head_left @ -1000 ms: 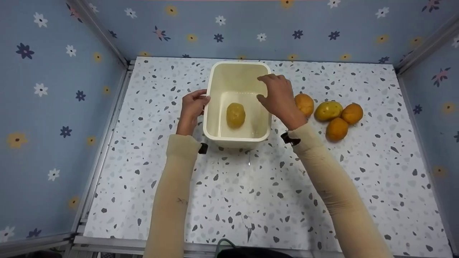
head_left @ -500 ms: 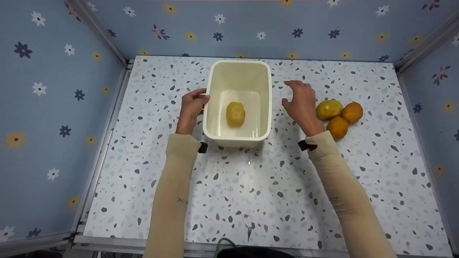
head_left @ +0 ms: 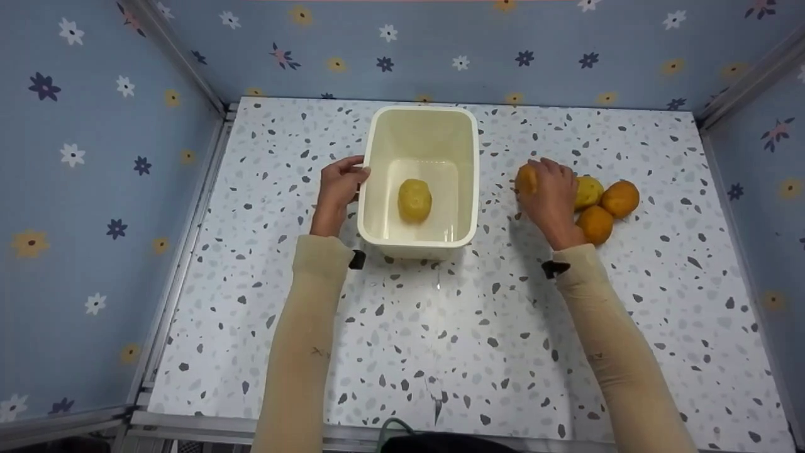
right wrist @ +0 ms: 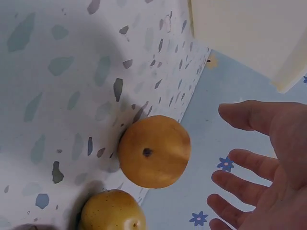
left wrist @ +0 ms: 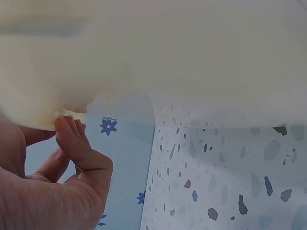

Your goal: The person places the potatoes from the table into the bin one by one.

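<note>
A cream bin (head_left: 418,251) stands on the speckled table, and one yellow, potato-like item (head_left: 414,201) lies on its floor. At the bin's left side my left hand (head_left: 338,190) pinches the wall near the rim; the left wrist view shows the fingertips of that hand (left wrist: 72,163) at the bin's edge. My right hand (head_left: 551,198) is over an orange fruit (head_left: 527,180), partly hiding it. In the right wrist view the fingers of the right hand (right wrist: 259,163) are spread, with a gap between them and the orange fruit (right wrist: 154,151).
Right of my right hand, a yellow spotted item (head_left: 589,191) lies against two more orange fruits (head_left: 621,199), (head_left: 595,224). Flower-patterned panels (head_left: 427,50) enclose the table (head_left: 402,340) at the back and both sides.
My right hand has moved from over the bin's right edge, rightward to the nearest orange fruit. My left hand has stayed on the bin, and the item inside has not moved.
</note>
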`<state>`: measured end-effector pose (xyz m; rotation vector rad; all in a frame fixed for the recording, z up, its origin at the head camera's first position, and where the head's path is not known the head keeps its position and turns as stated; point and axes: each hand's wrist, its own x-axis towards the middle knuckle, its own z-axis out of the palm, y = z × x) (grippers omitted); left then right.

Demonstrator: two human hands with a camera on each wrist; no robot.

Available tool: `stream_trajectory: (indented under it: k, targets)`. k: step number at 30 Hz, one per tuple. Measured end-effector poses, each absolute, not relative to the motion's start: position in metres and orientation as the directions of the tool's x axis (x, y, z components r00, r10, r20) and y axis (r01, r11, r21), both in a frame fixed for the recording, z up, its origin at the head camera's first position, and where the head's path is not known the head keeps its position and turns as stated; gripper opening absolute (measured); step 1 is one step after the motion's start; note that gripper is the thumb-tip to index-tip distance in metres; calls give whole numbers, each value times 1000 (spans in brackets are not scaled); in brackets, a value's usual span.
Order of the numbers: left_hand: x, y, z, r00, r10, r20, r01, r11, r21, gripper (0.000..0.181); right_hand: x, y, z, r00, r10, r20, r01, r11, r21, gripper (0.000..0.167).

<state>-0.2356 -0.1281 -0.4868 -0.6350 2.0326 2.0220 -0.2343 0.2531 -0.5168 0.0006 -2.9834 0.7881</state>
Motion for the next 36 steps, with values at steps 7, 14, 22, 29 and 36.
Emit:
stream_trajectory:
  k: [7,14,22,29,36]
  targets:
    - [-236,-128,-486,-877,-159,-452,-456,-15,890,34,-234,263,-531,-997,24,74,-13,884,-467,60]
    - [-235,-127,-487,-877,-165,-451,-457,-2,889,36,-236,268,-542,-998,31,57,3,901,-433,67]
    - [-234,-127,-487,-885,-173,-432,-433,-29,901,35,-239,270,-554,-996,27,81,-8,915,-404,65]
    - [-234,-126,-488,-886,-169,-433,-435,-25,900,34,-240,269,-556,-995,22,102,-20,917,-398,61]
    - [-234,-127,-487,-881,-166,-444,-448,-11,894,34,-242,268,-555,-993,14,113,-34,910,-412,61]
